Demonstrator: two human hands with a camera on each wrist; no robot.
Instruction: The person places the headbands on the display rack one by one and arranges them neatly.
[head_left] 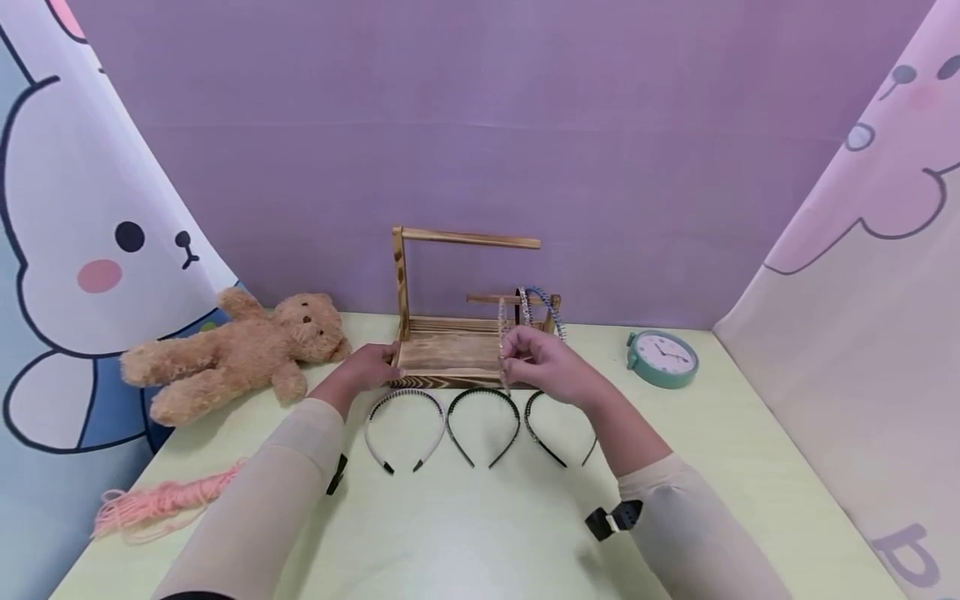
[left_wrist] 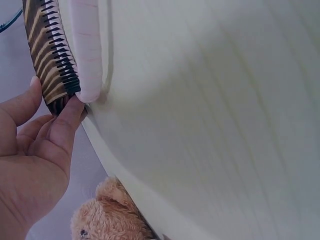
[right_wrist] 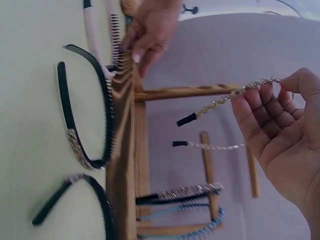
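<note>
My right hand (head_left: 546, 364) pinches a thin beaded headband (right_wrist: 220, 101) between thumb and fingers, with its dark-tipped ends pointing away from the palm. It is held up in front of the low bar of a wooden rack (head_left: 450, 354). At the rack's left end, my left hand (head_left: 367, 367) grips the base, thumb on one side and fingers on the other. A sparkly black headband (right_wrist: 190, 191) and a blue headband (right_wrist: 221, 216) hang on the low bar. Before the rack lie a white headband (left_wrist: 86, 50), a black headband (head_left: 483, 391) and another dark headband (head_left: 529, 423).
A teddy bear (head_left: 247, 354) lies left of the rack, and pink yarn (head_left: 168, 504) is at the table's left edge. To the right sits a green clock (head_left: 663, 358). A purple backdrop (head_left: 480, 167) stands behind; printed curtains flank both sides.
</note>
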